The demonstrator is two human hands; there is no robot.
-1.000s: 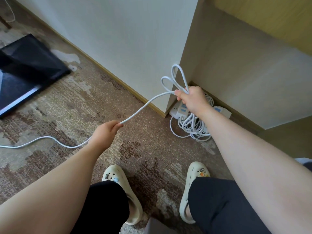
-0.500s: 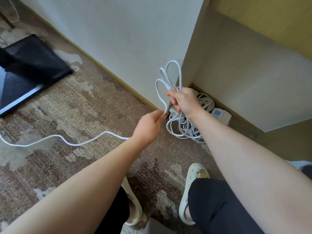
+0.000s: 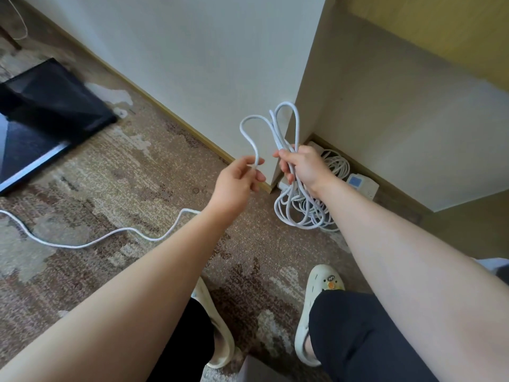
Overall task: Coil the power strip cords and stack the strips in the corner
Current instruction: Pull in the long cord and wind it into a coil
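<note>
Your right hand (image 3: 303,168) is wrapped around a bundle of white cord (image 3: 283,125), with several loops standing up above your fist toward twelve o'clock and more hanging below it toward six. Your left hand (image 3: 238,183) sits just beside it at nine o'clock, thumb and fingers pinching the next stretch of the same cord, which arches up into a fresh loop between the two hands. From under your left wrist the loose tail (image 3: 91,242) runs off across the carpet (image 3: 110,188) toward nine o'clock and leaves the picture at the left edge, so you cannot tell how much remains to be gathered or where its strip lies. In the corner at about two o'clock from your right hand, where the wall (image 3: 192,64) meets the cabinet side (image 3: 385,119), a white power strip (image 3: 360,184) lies on the floor with a pile of coiled cord (image 3: 334,166) beside it; how many strips rest there is hidden behind your hand. Judging from this, you are partway through: at least one strip looks parked in the corner, the current cord is several loops in, and what is left is to bring the new loop into your right fist, draw in the tail, then set this strip on the others.
</note>
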